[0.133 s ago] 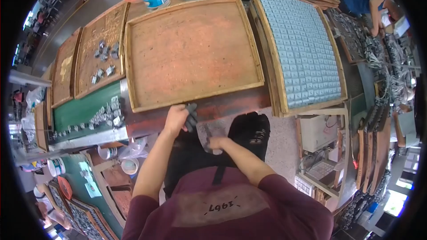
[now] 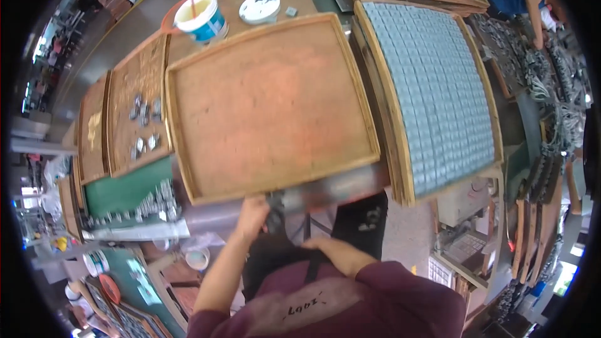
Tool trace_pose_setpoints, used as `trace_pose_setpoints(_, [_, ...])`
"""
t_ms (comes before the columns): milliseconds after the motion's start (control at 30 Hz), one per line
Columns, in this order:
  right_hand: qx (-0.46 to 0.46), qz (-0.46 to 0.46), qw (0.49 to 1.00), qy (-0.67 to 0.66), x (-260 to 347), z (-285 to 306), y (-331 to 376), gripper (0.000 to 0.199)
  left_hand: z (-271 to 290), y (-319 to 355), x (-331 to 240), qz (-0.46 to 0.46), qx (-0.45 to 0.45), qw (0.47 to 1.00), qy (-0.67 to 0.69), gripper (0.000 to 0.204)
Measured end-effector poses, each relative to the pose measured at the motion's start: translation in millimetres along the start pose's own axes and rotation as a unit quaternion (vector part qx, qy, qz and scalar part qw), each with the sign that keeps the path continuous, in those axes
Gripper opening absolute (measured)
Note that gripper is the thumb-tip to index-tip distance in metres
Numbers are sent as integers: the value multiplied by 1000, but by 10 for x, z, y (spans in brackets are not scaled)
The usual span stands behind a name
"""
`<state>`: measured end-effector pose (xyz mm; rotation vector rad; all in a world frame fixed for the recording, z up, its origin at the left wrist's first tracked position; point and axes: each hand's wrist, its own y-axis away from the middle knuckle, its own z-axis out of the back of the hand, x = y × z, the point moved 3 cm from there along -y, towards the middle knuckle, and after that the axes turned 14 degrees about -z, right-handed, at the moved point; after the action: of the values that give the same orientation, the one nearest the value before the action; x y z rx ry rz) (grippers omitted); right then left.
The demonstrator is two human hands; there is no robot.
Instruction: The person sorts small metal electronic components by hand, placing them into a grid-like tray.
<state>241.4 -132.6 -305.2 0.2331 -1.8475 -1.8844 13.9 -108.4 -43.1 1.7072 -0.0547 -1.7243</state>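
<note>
Through the head view I look down at both hands, low in the middle and close to the near edge of the desk (image 2: 119, 183). My left hand (image 2: 252, 215) is curled in at the near rim of the wide wooden tray (image 2: 275, 119), its fingers closed around a dark grey object (image 2: 275, 211); blur keeps me from making out its shape. My right hand (image 2: 315, 243) is lower, over the dark trousers (image 2: 359, 231), and it is too smeared for me to tell how far it is open or whether it has hold of anything.

The wooden tray sits tilted in my picture, its reddish-brown base showing. Just right of it is a framed tray (image 2: 396, 119) packed with rows of blue-grey blocks (image 2: 438, 100). To the left, small metal pieces (image 2: 145, 111) lie in another shallow tray (image 2: 122, 75), with more metal parts (image 2: 161, 203) bunched below it on the green surface. Beyond the wooden tray I see a white-and-blue bucket (image 2: 203, 20) and a round white lid (image 2: 260, 8).
</note>
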Motion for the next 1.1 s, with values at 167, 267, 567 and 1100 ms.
trace_pose_setpoints(167, [185,58,950,-247,-90,-563,-417,59,-94,11,-254,159,51,983,72,21])
trace_pose_setpoints(267, [150,104,924,-336,-35,-469,-211,58,-141,96,-207,193,50,977,71,23])
trace_pose_setpoints(567, [56,215,873,-434,100,1411,446,57,-152,113,-404,134,60,989,27,25])
trace_pose_setpoints(1100, [-225,112,967,43,31,1486,2610,36,365,957,-66,-354,-221,898,-138,15])
